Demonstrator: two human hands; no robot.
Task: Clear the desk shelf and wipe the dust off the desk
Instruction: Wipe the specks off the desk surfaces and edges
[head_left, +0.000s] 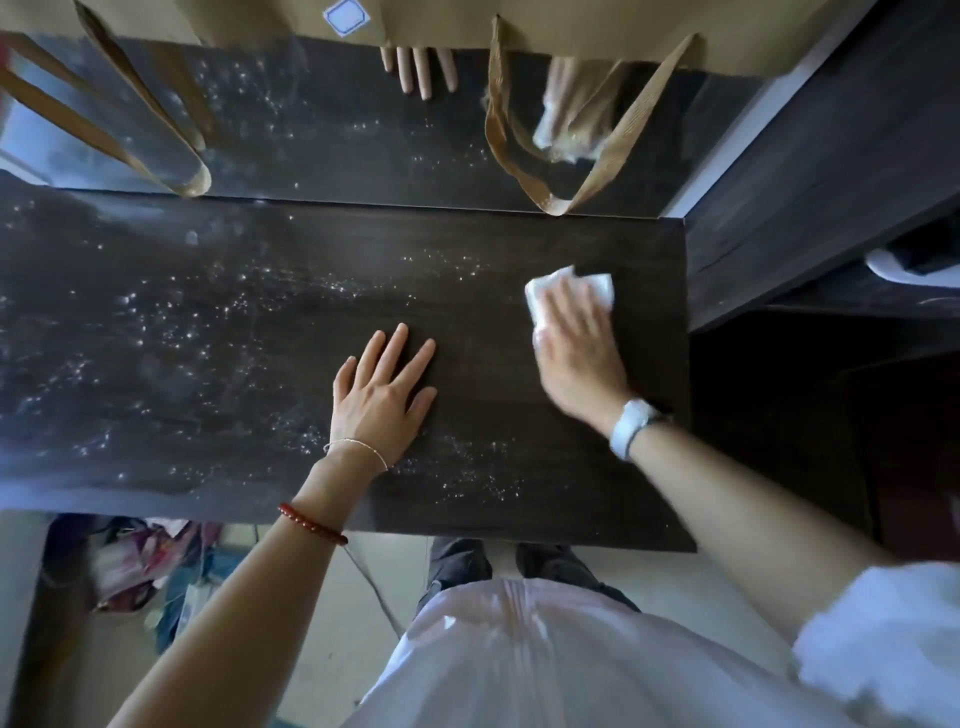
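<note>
Most of the table (260, 322) still carries pale dust specks on its left and near edge, while the patch around the right hand (579, 358) looks wiped dark. That hand's fingers press a white cloth (566, 288) flat near the right edge; the left hand (382, 392) lies open, fingers spread, on the top.

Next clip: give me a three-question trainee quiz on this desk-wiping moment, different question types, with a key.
1. True or false: the left hand rests flat and empty on the dark wooden desk top.
2. Which hand presses the crumpled white tissue on the desk? A) left B) right C) both
3. Fill in: the white dust specks lie thickest toward the desk's ____ side.

Key: 1 true; 2 B; 3 left
</note>
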